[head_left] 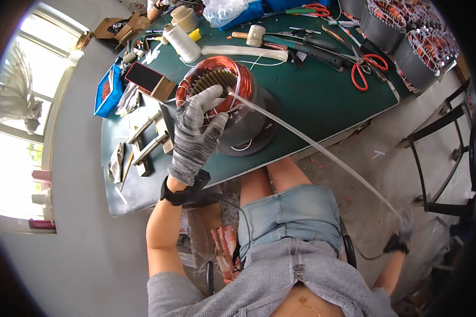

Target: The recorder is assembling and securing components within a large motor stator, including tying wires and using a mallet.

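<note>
From stator, cord diagonally rightward

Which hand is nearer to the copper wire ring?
Left: the left hand rests against the copper wire ring. The right hand is far off, lower right, at the end of the pale cord.

Tbl free btwn stator & scissors, cord blocks front

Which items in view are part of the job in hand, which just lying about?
In the job:
- copper-wound stator, left hand on it
- white cord, running from stator to right hand (blurred)

Apparently just lying about:
- red-handled scissors
- mallet
- phone
</note>
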Demonstrator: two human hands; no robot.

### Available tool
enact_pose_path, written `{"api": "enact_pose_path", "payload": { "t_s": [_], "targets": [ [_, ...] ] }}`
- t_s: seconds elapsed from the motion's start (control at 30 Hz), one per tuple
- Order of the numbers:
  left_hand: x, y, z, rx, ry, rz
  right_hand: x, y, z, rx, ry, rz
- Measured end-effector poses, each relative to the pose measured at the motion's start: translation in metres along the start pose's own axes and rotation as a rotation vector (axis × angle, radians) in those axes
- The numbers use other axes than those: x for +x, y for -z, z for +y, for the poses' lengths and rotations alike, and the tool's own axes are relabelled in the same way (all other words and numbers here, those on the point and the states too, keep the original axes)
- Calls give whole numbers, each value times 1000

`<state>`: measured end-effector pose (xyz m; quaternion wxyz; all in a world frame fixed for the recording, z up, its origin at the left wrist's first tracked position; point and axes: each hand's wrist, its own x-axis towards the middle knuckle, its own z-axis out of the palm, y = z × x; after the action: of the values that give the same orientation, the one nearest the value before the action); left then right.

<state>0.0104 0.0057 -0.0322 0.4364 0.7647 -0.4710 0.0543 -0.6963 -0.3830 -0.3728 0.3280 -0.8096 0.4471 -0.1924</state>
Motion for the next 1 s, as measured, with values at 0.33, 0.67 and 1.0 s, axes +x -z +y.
{"api": "enact_pose_path", "payload": {
  "t_s": [0.33, 0.67, 1.0],
  "targets": [
    [12, 12, 6, 57, -276, -92, 134, -105, -302, 808, -127, -7],
    [8, 13, 6, 215, -369, -68, 184, -225, -773, -201, 1450, 323],
    [1, 8, 2, 173, -325, -36, 117, -236, -666, 314, 1019, 180]
  ]
}}
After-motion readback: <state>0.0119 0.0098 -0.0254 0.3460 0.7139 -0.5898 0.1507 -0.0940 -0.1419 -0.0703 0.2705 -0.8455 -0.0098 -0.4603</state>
